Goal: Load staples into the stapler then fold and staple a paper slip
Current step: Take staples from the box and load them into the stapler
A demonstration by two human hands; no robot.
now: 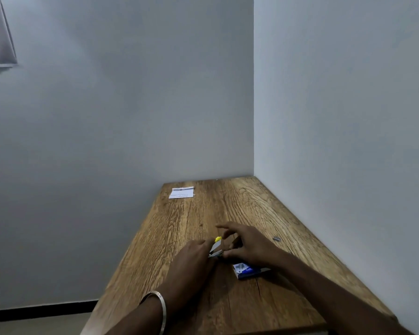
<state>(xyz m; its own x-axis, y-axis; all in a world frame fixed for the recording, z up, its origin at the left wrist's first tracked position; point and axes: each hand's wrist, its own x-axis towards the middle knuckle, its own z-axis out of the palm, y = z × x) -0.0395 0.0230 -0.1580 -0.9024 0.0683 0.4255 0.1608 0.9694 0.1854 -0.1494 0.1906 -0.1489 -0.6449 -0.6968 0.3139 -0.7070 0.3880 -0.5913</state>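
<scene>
Near the middle of the table (240, 301), between your two hands, sits the stapler (217, 249), with its top swung up and a yellow tip raised toward the far end. Your left hand (191, 258) comes at it from the near-left side with fingers curled against its rear part; it appears to grip it there, though the back of the hand hides the contact. Your right hand (244, 245) arches over it from the right, fingers spread and loosely bent, the thumb low beside the base; whether it pinches a strip of staples you cannot tell from this view.

The stapler's long axis runs roughly from the near-left up toward the far-right, so the open channel faces your right hand. That hand is the nearer one to the opening, and likely the one to feed it, while the left steadies the body.

Just beside your right wrist, on the near side, lies the blue staple box (248, 270), touching or nearly touching your forearm. A small grey piece, perhaps a staple strip (275, 238), lies apart toward the right edge. The paper slip (181, 192) lies well apart, in the far-left corner, beyond either hand's present reach.
</scene>
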